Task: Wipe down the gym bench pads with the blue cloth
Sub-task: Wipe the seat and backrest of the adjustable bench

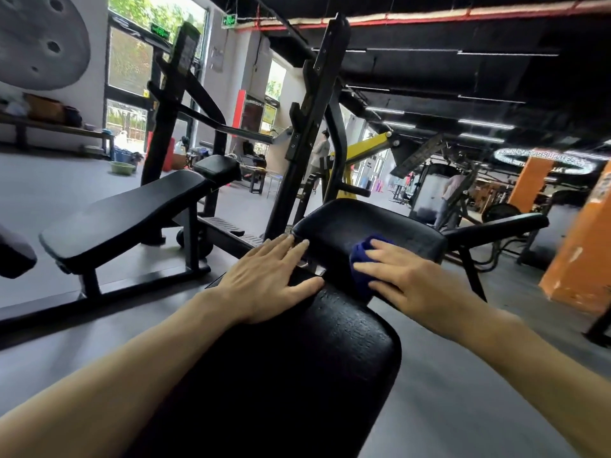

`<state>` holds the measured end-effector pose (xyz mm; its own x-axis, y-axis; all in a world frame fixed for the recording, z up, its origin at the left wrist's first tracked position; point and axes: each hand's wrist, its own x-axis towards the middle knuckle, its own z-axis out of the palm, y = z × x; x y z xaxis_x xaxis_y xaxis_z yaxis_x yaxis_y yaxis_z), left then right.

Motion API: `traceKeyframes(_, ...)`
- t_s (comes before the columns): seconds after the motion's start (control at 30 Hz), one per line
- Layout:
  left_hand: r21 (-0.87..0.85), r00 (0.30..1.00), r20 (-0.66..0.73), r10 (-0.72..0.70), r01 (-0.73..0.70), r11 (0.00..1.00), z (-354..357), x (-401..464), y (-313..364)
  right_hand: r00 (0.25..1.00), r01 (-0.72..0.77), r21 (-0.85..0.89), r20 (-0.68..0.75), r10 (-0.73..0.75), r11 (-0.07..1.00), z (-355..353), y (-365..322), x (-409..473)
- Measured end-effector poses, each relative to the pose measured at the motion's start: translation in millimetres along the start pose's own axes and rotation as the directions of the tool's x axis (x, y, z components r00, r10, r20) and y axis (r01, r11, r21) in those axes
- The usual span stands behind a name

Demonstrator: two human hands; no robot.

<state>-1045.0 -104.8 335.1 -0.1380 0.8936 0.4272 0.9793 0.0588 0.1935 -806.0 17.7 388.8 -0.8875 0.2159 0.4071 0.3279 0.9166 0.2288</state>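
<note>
1. The long pad [297,375] fills the near view, running toward 12 o'clock.
2. The left hand [264,282] lies flat on its far end, fingers straight and spread, holding nothing, forearm stretched from 7 o'clock.
3. At 1 o'clock, the right hand [406,279] presses the bunched blue cloth [362,259], fingers curled over it, against the near edge of the seat pad [370,226].

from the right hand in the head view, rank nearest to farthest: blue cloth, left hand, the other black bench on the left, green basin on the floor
1. blue cloth: under the right hand, held against the pad.
2. left hand: just across, flat on the near pad's left edge.
3. black bench: off to the left, across the floor.
4. green basin: far left, on the floor near the windows.
</note>
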Motion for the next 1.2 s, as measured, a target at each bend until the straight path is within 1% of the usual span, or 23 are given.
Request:
traceKeyframes(0.07, -0.009, 0.997, -0.012, 0.075, -0.075, 0.997, 1, 2, -2, 1.000, -0.024, -0.008, -0.013, 0.023, 1.000, -7, 4, -27)
traceKeyframes(0.13, -0.009, 0.988, 0.018, 0.153, -0.153, 0.988, 2, 7, -2, 0.999, -0.046, -0.020, -0.005, 0.046, 0.999, -6, 5, -20)
traceKeyframes(0.17, -0.025, 0.986, 0.036, 0.164, -0.163, 0.986, 1, 9, 0, 0.998, -0.057, -0.025, -0.003, 0.057, 0.998, -4, 4, -6)
traceKeyframes(0.27, -0.098, 0.991, 0.030, 0.129, -0.126, 0.987, -2, 16, 15, 0.991, -0.131, -0.007, 0.004, 0.131, 0.991, 9, 0, 36)
traceKeyframes(0.33, -0.104, 0.991, 0.001, 0.133, -0.132, 0.986, 1, 19, 28, 0.986, -0.165, 0.001, -0.026, 0.165, 0.986, 13, -3, 37)
traceKeyframes(0.4, -0.122, 0.992, -0.015, 0.128, -0.129, 0.984, 9, 21, 35, 0.985, -0.154, 0.030, -0.070, 0.156, 0.988, 10, -3, 12)
traceKeyframes(0.5, -0.075, 0.990, -0.033, 0.140, -0.142, 0.987, 17, 20, 34, 0.977, -0.153, 0.069, -0.139, 0.161, 0.986, 2, 1, -35)
traceKeyframes(0.57, -0.067, 0.990, -0.023, 0.140, -0.141, 0.988, 17, 19, 33, 0.968, -0.165, 0.105, -0.171, 0.181, 0.981, 2, 5, -52)
traceKeyframes(0.67, -0.051, 0.992, -0.016, 0.127, -0.128, 0.990, 16, 18, 34, 0.965, -0.197, 0.101, -0.154, 0.211, 0.975, 2, 7, -31)
traceKeyframes(0.77, -0.034, 0.993, 0.005, 0.116, -0.116, 0.993, 15, 17, 36, 0.972, -0.220, 0.055, -0.071, 0.223, 0.974, 3, 15, 20)
traceKeyframes(0.83, -0.036, 0.993, 0.012, 0.114, -0.113, 0.993, 13, 16, 38, 0.977, -0.211, 0.047, -0.031, 0.212, 0.976, 3, 19, 35)
traceKeyframes(0.87, -0.040, 0.993, 0.014, 0.117, -0.116, 0.992, 11, 16, 38, 0.977, -0.208, 0.069, -0.032, 0.210, 0.976, 0, 20, 31)
traceKeyframes(1.03, -0.052, 0.991, 0.003, 0.130, -0.130, 0.990, 15, 16, 38, 0.968, -0.190, 0.179, -0.131, 0.215, 0.965, -12, 35, -41)
traceKeyframes(1.1, -0.051, 0.993, -0.013, 0.120, -0.121, 0.991, 14, 17, 39, 0.968, -0.193, 0.173, -0.130, 0.217, 0.966, -14, 40, -32)
traceKeyframes(1.2, -0.042, 0.994, -0.012, 0.111, -0.111, 0.993, 12, 16, 42, 0.973, -0.226, 0.088, -0.023, 0.229, 0.970, -12, 41, 22)
